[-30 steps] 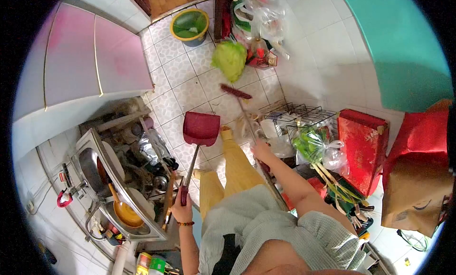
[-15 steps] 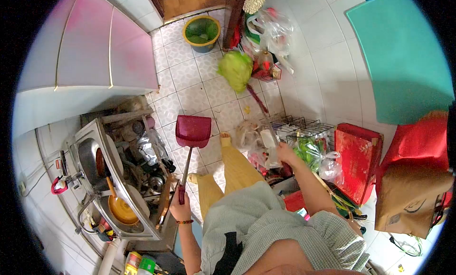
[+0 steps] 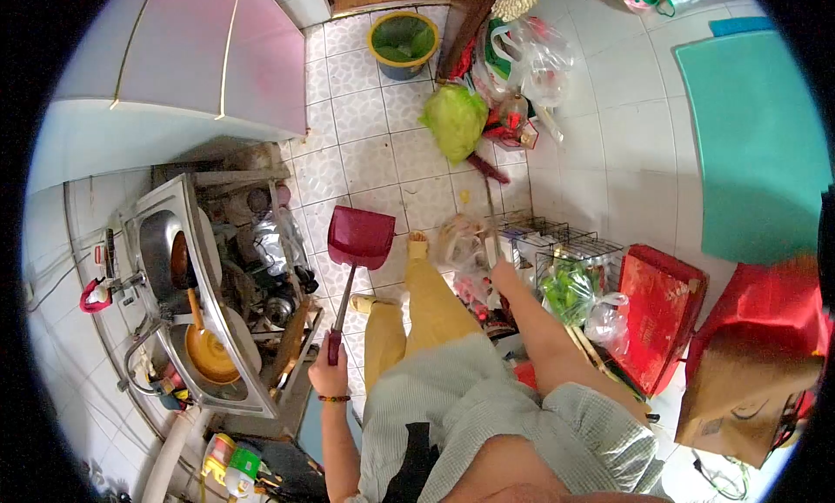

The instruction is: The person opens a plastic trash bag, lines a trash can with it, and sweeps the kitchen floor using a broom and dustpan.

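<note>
My left hand [image 3: 329, 379] is closed round the dark red handle of a dustpan [image 3: 362, 238], whose pan hangs over the tiled floor in front of my feet. Closed round the stick of a broom is my right hand [image 3: 504, 279]. The dark red head of the broom [image 3: 487, 168] lies on the floor by the right wall, just below a green leafy bundle [image 3: 456, 122]. A small yellow scrap [image 3: 464, 196] is on the tiles left of the stick.
A yellow-rimmed bucket [image 3: 403, 69] stands near the doorway. At left are a metal sink [image 3: 261, 397] and pink cabinets [image 3: 270, 59]. Along the right are a wire rack [image 3: 565, 237], bagged greens [image 3: 567, 290], a red box [image 3: 658, 320] and a paper bag [image 3: 739, 407].
The broom head has swung from the middle of the floor toward the right wall, beside the leafy bundle. The dustpan stays in my left hand. The whole view has shifted.
</note>
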A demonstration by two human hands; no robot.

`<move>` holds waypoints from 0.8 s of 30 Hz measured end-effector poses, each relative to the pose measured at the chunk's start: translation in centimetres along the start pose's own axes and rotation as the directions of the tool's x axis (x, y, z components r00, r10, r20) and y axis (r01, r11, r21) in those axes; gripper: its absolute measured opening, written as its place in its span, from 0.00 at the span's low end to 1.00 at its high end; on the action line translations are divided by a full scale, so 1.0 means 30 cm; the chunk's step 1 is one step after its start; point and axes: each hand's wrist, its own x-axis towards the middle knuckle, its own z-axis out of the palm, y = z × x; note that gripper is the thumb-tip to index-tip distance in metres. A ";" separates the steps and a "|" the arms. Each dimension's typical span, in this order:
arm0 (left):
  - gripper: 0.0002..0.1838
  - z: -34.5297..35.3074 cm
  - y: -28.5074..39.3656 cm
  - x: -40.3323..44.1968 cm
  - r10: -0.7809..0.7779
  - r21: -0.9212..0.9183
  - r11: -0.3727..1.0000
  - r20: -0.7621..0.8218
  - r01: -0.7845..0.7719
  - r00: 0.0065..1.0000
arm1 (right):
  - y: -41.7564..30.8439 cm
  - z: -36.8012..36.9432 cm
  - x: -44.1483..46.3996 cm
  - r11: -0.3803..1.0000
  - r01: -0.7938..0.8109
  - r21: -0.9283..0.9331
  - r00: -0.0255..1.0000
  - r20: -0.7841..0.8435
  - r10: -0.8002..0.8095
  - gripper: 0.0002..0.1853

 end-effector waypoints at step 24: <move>0.21 0.049 -0.167 -0.133 -0.234 -0.045 0.972 -0.111 0.230 0.966 | -0.768 -0.403 0.686 0.972 0.111 0.206 0.980 0.139 -0.141 0.26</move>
